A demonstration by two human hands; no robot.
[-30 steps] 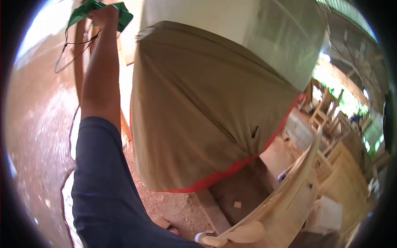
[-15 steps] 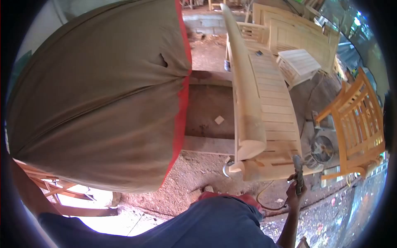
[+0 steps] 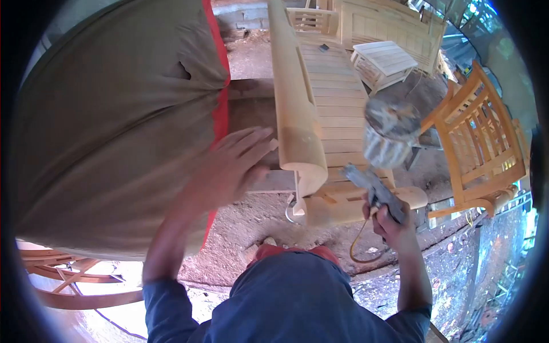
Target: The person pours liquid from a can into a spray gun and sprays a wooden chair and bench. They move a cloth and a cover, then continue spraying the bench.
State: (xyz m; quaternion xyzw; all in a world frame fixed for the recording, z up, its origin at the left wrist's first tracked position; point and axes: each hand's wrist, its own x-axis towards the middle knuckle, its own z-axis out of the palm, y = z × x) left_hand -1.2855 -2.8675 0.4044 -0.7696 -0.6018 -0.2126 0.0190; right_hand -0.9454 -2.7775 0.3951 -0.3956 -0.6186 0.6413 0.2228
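Observation:
My right hand (image 3: 394, 226) is wrapped round the handle of a grey spray gun (image 3: 372, 188), from which a yellowish hose hangs. A stained, ribbed cup (image 3: 389, 134), blurred, shows just beyond the gun's body. The gun is held in front of the end of a pale wooden slatted bench (image 3: 334, 91), near its rounded armrest (image 3: 366, 206). My left hand (image 3: 229, 166) is blurred, palm down, with fingers stretched out. It overlaps the red edge of a brown cloth cover (image 3: 126, 114) and points towards the bench's thick top rail (image 3: 294, 108).
A small slatted table (image 3: 386, 60) stands beyond the bench, before panelled wooden boards (image 3: 389, 28). An orange-brown chair (image 3: 480, 143) is tilted at the right. Curved wooden parts (image 3: 86, 286) lie at lower left. The hose (image 3: 357, 254) loops above the dirt floor (image 3: 234, 228).
My left hand has come into view over the cloth's edge. My right hand has raised the spray gun and brought it inward. The whole view has shifted, moving the bench up and left.

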